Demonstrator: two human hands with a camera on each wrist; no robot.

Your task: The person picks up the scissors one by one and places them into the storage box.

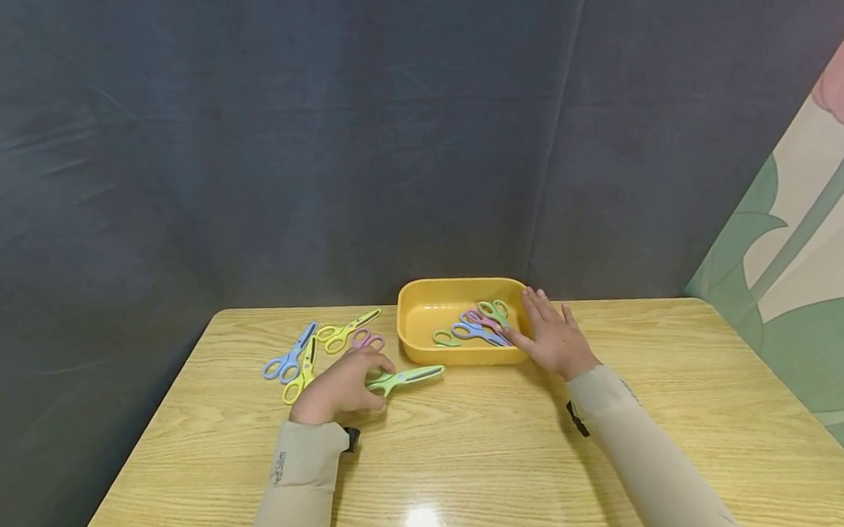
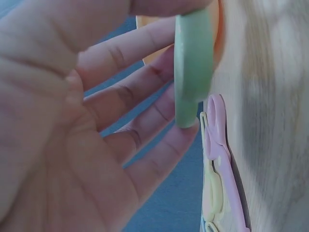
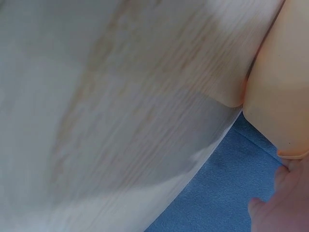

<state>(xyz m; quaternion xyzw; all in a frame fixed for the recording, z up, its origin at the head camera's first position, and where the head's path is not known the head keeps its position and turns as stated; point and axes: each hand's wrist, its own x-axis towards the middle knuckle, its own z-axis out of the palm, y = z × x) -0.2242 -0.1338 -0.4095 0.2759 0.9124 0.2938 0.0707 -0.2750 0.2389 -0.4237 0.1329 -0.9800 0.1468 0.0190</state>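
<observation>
My left hand (image 1: 346, 382) pinches a pair of green scissors (image 1: 410, 376) by the handle end, the blades pointing right, just in front of the yellow bin (image 1: 418, 354). In the left wrist view the thumb and fingertips meet the green handle (image 2: 193, 67). My right hand (image 1: 553, 340) rests at the bin's right rim with its fingers straight and the thumb reaching over the edge. Inside the bin lie several scissors, among them blue scissors (image 1: 477, 332), pink ones and green ones.
Left of the bin lie blue scissors (image 1: 290, 360), yellow scissors (image 1: 308, 365), another yellow pair (image 1: 348, 331) and pink scissors (image 1: 368, 339), partly hidden behind my left hand. A dark curtain (image 1: 329, 134) hangs behind the wooden table (image 1: 469, 470).
</observation>
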